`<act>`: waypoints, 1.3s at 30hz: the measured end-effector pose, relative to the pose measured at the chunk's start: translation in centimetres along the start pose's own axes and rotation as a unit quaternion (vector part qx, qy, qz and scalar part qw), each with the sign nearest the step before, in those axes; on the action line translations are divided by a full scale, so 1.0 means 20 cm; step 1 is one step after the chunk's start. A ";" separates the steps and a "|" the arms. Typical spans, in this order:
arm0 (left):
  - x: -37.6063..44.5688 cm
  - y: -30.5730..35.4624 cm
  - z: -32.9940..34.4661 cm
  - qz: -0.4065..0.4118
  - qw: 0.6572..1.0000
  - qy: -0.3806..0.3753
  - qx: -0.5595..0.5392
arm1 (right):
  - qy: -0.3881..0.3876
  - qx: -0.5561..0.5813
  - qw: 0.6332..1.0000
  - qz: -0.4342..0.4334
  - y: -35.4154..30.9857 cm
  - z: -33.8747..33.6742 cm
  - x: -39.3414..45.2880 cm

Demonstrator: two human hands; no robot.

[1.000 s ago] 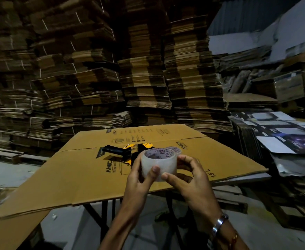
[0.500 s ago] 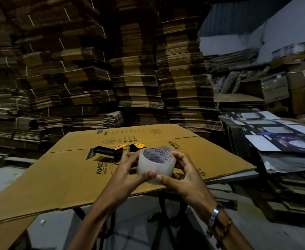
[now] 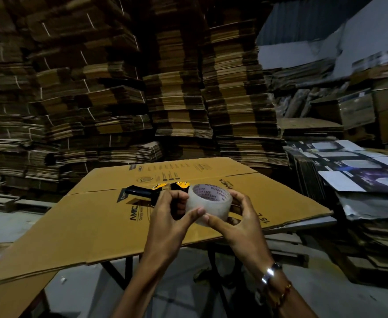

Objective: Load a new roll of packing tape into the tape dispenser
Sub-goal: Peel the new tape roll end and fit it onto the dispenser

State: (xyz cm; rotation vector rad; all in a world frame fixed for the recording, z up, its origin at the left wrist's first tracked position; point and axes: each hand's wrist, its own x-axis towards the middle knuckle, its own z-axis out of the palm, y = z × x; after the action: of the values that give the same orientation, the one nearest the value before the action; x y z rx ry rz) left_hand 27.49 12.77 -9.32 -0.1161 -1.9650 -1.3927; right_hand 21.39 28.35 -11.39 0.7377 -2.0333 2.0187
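Both hands grasp the tape roll (image 3: 208,204), held just in front of the tape dispenser (image 3: 156,190) lying on the flattened cardboard sheet (image 3: 92,226): the left hand (image 3: 170,216) and right hand (image 3: 239,222) curl round it, thumbs meeting on the near face. If the thumbs are hunting the tape's end, it may be hard to find on clear film, and picking could tear it.

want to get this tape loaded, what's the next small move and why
Probably pick the loose end free with a thumbnail. Both hands, left hand and right hand, hold the tape roll with thumbs meeting on its outer face, and no tail shows yet. The dispenser lies untouched on the cardboard sheet behind.
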 end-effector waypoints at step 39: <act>-0.10 -0.09 0.16 0.067 0.981 0.145 0.113 | 0.149 -0.225 0.961 -0.060 0.07 0.15 -0.05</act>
State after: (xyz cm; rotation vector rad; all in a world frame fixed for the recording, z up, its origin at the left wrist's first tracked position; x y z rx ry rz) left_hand 26.47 15.34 -12.47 0.0574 -1.8196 -1.0283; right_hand 22.31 25.51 -13.32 0.4224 -2.0897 1.4183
